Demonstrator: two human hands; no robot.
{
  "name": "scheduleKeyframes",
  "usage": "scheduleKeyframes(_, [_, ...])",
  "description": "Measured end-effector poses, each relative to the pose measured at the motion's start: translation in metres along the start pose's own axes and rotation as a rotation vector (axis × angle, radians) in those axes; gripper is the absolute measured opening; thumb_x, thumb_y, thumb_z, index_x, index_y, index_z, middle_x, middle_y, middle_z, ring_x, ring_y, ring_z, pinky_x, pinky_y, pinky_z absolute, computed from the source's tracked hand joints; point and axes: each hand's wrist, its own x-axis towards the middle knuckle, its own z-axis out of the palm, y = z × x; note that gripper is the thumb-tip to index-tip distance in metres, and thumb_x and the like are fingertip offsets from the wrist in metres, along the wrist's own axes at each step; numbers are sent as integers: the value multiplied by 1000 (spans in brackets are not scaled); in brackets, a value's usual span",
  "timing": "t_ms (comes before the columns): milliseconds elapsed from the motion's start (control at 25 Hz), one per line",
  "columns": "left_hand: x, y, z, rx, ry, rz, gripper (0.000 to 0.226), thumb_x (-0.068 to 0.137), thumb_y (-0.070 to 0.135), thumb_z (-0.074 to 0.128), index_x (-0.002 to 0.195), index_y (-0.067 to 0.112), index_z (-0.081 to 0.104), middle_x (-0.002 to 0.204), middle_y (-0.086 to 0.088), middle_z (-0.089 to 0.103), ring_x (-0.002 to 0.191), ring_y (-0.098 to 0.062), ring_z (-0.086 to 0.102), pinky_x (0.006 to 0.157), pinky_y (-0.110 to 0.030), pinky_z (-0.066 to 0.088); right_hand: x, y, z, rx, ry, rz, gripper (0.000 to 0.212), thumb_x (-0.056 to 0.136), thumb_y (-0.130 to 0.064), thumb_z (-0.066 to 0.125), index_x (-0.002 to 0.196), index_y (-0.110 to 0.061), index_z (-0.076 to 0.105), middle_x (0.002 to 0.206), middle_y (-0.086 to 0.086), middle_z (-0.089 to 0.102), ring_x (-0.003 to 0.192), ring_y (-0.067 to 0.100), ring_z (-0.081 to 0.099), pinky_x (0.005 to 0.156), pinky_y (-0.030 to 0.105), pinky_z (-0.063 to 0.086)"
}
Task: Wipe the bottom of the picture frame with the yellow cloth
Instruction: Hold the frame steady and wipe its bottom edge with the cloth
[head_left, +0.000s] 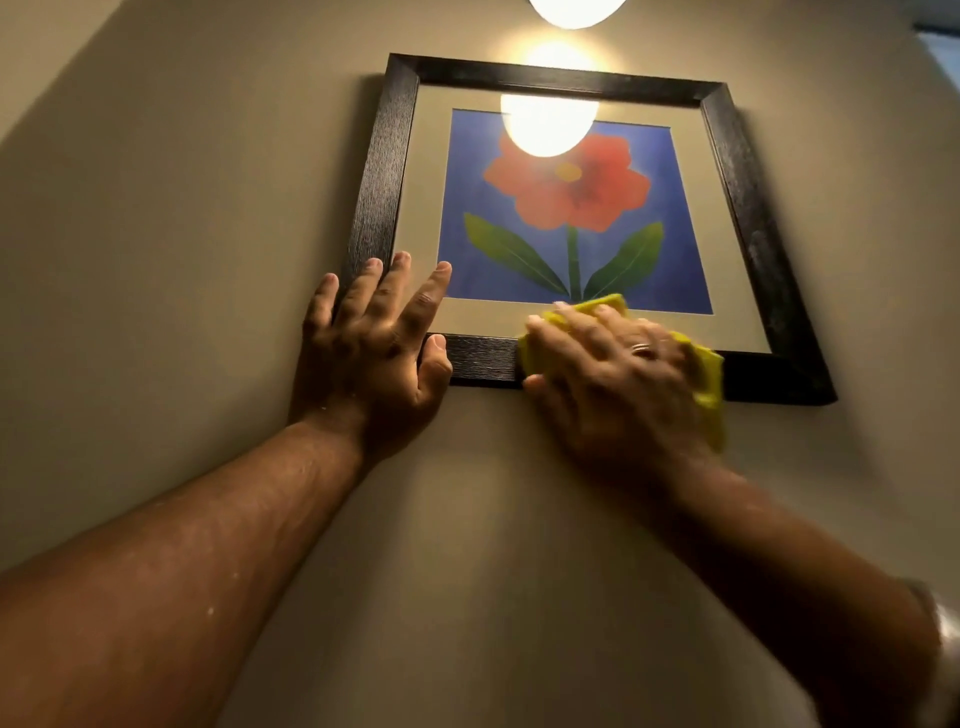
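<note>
A black picture frame (382, 171) hangs on a beige wall, holding a print of a red flower on blue behind glass. My left hand (371, 343) lies flat over the frame's lower left corner, fingers spread, thumb on the bottom rail. My right hand (618, 374), blurred, presses a yellow cloth (709, 384) against the middle of the bottom rail. The cloth shows above my fingertips, at the left of my palm and hanging at the right. The hand hides most of it.
A bright lamp (571, 10) glows at the top edge, and its reflection glares on the glass. The beige wall (182, 234) surrounds the frame. A pale band shows on my right wrist (940, 639).
</note>
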Motion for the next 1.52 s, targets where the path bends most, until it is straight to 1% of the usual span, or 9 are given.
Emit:
scheduleKeyframes(160, [-2, 1, 0, 18, -11, 5, 63, 87, 39, 31, 149, 33, 26, 157, -13, 32, 144, -33, 29, 118, -53, 17, -13, 6, 8, -50, -49, -164, 57, 90, -59, 29, 141, -35, 37, 152, 1, 41, 139, 29, 37, 111, 50, 29])
scheduleKeyframes(360, [-2, 1, 0, 22, -16, -3, 63, 86, 39, 30, 149, 33, 26, 157, -11, 32, 144, -32, 28, 119, -52, 16, -19, 52, -5, -53, -5, 209, 55, 88, -53, 28, 137, -34, 44, 150, 1, 43, 135, 32, 41, 109, 51, 29])
scheduleKeyframes(560, [0, 2, -3, 1, -27, 11, 67, 85, 37, 31, 150, 30, 22, 159, -12, 28, 144, -33, 28, 117, -51, 20, 7, -40, 12, 79, -10, -78, 48, 95, -48, 33, 138, -30, 44, 147, 1, 48, 135, 32, 42, 111, 49, 28])
scheduleKeyframes(680, [0, 2, -4, -10, -23, 2, 67, 84, 36, 31, 150, 30, 22, 158, -13, 29, 144, -33, 29, 117, -51, 20, -6, 2, 8, -19, -22, -153, 50, 94, -50, 32, 140, -31, 41, 149, 3, 45, 136, 32, 42, 109, 49, 31])
scheduleKeyframes(920, [-2, 2, -4, -14, -35, 6, 65, 84, 39, 30, 149, 32, 25, 158, -12, 31, 144, -33, 28, 118, -51, 19, -25, 64, -5, -65, -49, 368, 62, 87, -50, 26, 145, -29, 32, 157, 10, 29, 143, 37, 24, 115, 50, 20])
scheduleKeyframes(1080, [-1, 2, -3, -18, -32, 8, 67, 83, 39, 31, 149, 33, 24, 158, -13, 30, 144, -34, 29, 117, -52, 20, -3, -36, 15, 87, 0, -22, 52, 92, -47, 34, 141, -29, 41, 153, 6, 39, 141, 36, 32, 114, 49, 22])
scheduleKeyframes(1200, [-1, 0, -3, -18, -33, 24, 67, 83, 38, 32, 150, 33, 23, 158, -12, 30, 144, -35, 29, 116, -52, 21, 0, -28, 14, 54, 6, -196, 47, 95, -48, 35, 138, -33, 43, 150, 4, 44, 137, 33, 40, 111, 49, 29])
scheduleKeyframes(1440, [-3, 0, -2, -21, -29, 26, 66, 83, 36, 33, 149, 33, 25, 157, -12, 31, 143, -35, 30, 117, -53, 21, -24, 73, -2, -48, -10, 316, 54, 86, -49, 29, 138, -40, 41, 157, 1, 31, 141, 34, 30, 116, 52, 18])
scheduleKeyframes(1520, [-2, 0, -2, -18, -26, 26, 66, 83, 38, 32, 149, 34, 25, 157, -12, 32, 143, -35, 30, 117, -52, 21, -15, 39, 4, 10, 8, 228, 53, 88, -49, 31, 139, -39, 40, 157, 0, 31, 142, 33, 29, 114, 49, 19])
